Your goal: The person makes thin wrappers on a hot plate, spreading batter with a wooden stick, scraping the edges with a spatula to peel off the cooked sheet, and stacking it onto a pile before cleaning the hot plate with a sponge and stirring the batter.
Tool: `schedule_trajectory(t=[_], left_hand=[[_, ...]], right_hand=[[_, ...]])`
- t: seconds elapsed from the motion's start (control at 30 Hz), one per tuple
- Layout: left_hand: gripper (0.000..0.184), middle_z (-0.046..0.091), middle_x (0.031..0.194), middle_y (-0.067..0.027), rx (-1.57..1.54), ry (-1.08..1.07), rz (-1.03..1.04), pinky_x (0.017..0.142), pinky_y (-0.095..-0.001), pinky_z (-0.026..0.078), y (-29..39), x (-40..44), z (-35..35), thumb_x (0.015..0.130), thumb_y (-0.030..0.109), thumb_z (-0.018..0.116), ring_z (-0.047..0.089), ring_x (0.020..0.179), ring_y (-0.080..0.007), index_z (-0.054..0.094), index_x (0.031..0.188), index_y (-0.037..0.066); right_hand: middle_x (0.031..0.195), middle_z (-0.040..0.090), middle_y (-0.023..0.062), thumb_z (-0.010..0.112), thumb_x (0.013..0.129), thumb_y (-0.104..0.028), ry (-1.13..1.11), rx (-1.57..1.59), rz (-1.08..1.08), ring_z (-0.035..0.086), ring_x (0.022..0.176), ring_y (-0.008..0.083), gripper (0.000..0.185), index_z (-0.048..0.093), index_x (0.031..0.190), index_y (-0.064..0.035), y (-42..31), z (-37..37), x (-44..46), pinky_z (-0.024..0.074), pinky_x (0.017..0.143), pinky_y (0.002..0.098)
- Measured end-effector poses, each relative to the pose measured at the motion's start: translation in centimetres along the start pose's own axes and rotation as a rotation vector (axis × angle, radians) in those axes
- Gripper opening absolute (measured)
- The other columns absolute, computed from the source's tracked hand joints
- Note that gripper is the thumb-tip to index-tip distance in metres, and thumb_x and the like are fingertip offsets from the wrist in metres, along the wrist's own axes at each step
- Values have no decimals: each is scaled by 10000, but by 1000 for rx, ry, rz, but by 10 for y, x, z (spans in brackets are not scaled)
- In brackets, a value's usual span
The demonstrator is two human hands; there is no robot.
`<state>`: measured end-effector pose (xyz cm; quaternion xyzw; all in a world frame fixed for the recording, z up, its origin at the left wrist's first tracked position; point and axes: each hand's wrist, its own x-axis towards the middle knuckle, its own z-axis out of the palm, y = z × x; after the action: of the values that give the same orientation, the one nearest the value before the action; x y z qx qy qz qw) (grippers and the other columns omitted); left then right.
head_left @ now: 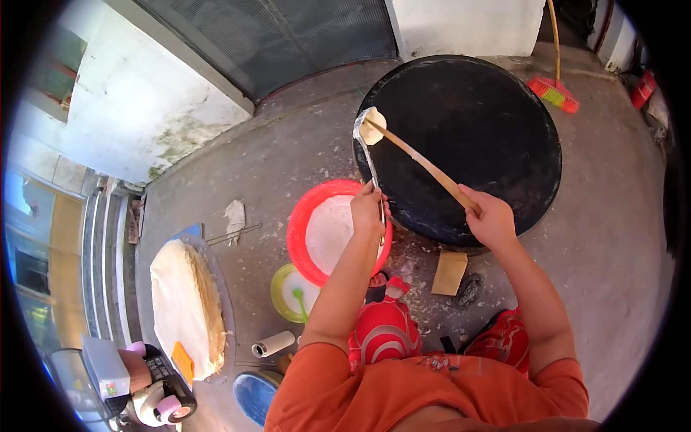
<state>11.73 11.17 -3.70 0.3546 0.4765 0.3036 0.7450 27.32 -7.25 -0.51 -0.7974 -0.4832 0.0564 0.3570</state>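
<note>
A large round black griddle (475,144) fills the upper middle right. My left hand (368,211) is closed round the handle of a metal ladle (359,135), whose bowl is at the griddle's left edge. My right hand (491,214) grips the end of a long wooden spatula (425,162). Its far tip reaches a pale lump of batter (373,127) at the ladle's bowl. Below my left hand, partly hidden by my forearm, stands a red basin (297,234) of whitish batter (330,229).
A stack of pale flatbreads (180,309) lies at the left. Near the red basin are a yellow-green bowl (279,295), a white roll (273,344) and a blue basin (255,396). A cardboard piece (450,273) lies below the griddle; a broom (554,93) stands upper right.
</note>
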Motion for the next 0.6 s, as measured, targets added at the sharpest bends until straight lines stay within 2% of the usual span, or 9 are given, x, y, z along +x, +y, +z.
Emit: schedule_trajectory(t=[0.1,0.17,0.3,0.37,0.4,0.43,0.5,0.6], left_hand=[[285,492,652,-48,-18,12,30,392,-242,391,1,-11,-1,836,3,421,464,483,-120,505,1108,3],[336,498,662,-58,42,26,171,393,-241,385,1,-18,-4,826,-24,421,464,485,-121,472,1158,-20],[369,504,669,-62,48,14,254,393,-238,382,6,-23,-4,816,-34,433,467,489,-121,451,1185,-28],[258,496,661,-57,40,-32,106,395,-239,383,11,-13,3,823,-18,428,464,491,-125,502,1070,-30],[258,496,661,-57,37,-32,109,395,-239,383,11,2,1,823,-18,428,464,491,-125,502,1070,-30],[181,492,656,-58,29,-74,67,393,-240,383,6,25,-4,829,-5,420,461,487,-129,503,988,-23],[83,484,649,-77,58,-77,52,383,-246,376,17,40,3,845,37,393,452,478,-145,461,812,1],[98,488,659,-105,74,-143,89,377,-251,369,48,56,10,849,56,385,454,481,-153,458,837,-8]], right_hand=[[845,598,95,530,714,-56,-24,45,72,577,725,272,409,577,1106,-165,-5,-3,3,470,662,326],[844,601,101,533,713,-60,-20,45,76,579,732,275,412,577,1108,-169,6,5,1,471,665,329],[848,611,115,538,710,-74,-44,64,109,584,757,283,415,578,1109,-181,19,19,0,473,673,336],[863,614,118,543,706,-80,-72,51,139,586,772,282,408,583,1100,-179,18,15,2,474,678,338],[877,617,120,548,703,-87,-94,37,172,589,787,282,401,589,1091,-177,16,11,4,475,683,340],[877,617,120,548,703,-87,-93,36,168,589,787,282,401,589,1091,-177,17,7,3,475,683,340],[781,602,105,545,713,-79,17,-114,9,579,715,278,389,587,1089,-171,23,-3,0,470,649,356],[687,535,75,559,687,-63,28,-242,-95,540,636,267,436,565,1114,-152,23,-18,-9,452,588,377]])
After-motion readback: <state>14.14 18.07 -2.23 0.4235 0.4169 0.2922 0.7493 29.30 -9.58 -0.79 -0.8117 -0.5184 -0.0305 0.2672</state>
